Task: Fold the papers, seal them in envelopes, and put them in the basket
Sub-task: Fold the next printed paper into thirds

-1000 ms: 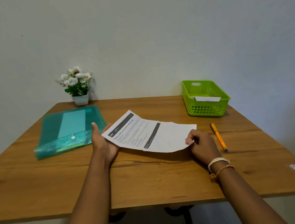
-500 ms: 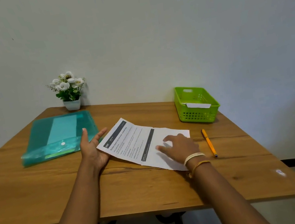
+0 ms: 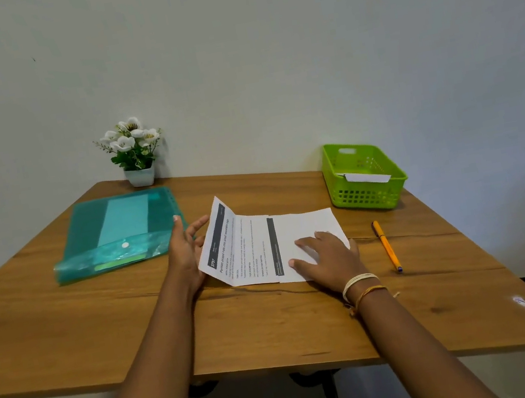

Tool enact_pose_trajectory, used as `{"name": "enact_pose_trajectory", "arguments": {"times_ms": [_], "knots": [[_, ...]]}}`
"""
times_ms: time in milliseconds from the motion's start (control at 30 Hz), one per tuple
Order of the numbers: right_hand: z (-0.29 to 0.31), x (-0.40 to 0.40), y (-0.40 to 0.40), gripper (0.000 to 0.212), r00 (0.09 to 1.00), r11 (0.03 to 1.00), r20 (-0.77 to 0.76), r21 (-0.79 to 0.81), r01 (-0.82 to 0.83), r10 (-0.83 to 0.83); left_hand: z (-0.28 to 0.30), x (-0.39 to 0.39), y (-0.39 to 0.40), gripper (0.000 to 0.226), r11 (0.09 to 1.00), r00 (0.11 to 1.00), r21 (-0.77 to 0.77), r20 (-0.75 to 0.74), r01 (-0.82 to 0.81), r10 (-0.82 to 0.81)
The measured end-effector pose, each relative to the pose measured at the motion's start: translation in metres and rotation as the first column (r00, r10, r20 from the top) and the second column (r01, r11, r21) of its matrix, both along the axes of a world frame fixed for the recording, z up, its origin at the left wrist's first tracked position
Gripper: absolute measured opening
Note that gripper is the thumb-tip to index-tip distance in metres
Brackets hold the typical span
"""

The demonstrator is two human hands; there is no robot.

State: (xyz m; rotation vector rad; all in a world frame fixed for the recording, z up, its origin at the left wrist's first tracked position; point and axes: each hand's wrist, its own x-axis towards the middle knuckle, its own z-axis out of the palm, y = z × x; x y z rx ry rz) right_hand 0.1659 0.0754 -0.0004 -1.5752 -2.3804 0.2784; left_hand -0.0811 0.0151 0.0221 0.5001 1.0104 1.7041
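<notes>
wooden table (image 3: pixel 102 329), printed paper (image 3: pixel 248 249) long axis left-right, left end lifted

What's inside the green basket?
A white piece of paper, maybe an envelope, leans inside the green basket, poking up near its front rim. The basket's bottom is mostly hidden by its walls, so anything lying flat there cannot be seen.

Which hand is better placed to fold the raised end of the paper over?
Left, probably: the left hand is under the lifted edge of the paper, while the right hand presses the other end flat.
</notes>
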Motion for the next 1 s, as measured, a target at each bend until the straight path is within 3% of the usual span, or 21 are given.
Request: {"name": "enact_pose_trajectory", "arguments": {"times_ms": [100, 200, 300, 400, 633, 733, 867, 1000], "knots": [[0.0, -0.005, -0.01, 0.058, 1.0, 0.994, 0.013, 0.112, -0.012, 0.01, 0.0, 0.008, 0.003, 0.066, 0.999, 0.988, 0.011, -0.149, -0.037, 0.038], [0.002, -0.014, -0.018, 0.06, 0.999, 0.974, 0.022, 0.224, -0.037, 0.033, 0.001, 0.022, 0.002, 0.059, 0.999, 0.906, 0.012, -0.421, -0.05, 0.05], [0.001, -0.019, -0.021, 0.056, 0.994, 0.97, 0.004, 0.221, -0.103, 0.105, -0.001, 0.034, -0.001, 0.044, 0.998, 0.705, -0.01, -0.708, -0.066, 0.039], [0.001, -0.021, -0.023, 0.052, 0.981, 0.965, -0.045, 0.195, -0.175, 0.187, -0.008, 0.039, 0.002, 0.034, 0.997, 0.485, -0.036, -0.875, -0.066, 0.0], [0.006, -0.025, -0.032, 0.05, 0.953, 0.961, -0.159, 0.148, -0.233, 0.256, -0.023, 0.036, 0.012, 0.023, 0.988, 0.081, -0.123, -0.99, -0.093, -0.116], [0.006, -0.025, -0.033, 0.041, 0.942, 0.946, -0.134, 0.148, -0.288, 0.308, -0.026, 0.044, 0.014, 0.022, 0.982, 0.031, -0.104, -0.994, -0.159, -0.101], [0.006, -0.025, -0.031, 0.036, 0.946, 0.945, -0.111, 0.158, -0.286, 0.305, -0.023, 0.057, 0.017, 0.027, 0.931, -0.126, -0.032, -0.989, -0.363, -0.083], [0.004, -0.025, -0.03, 0.036, 0.945, 0.948, -0.137, 0.159, -0.275, 0.297, -0.016, 0.068, 0.025, 0.031, 0.887, -0.079, -0.056, -0.991, -0.458, -0.104]]}}
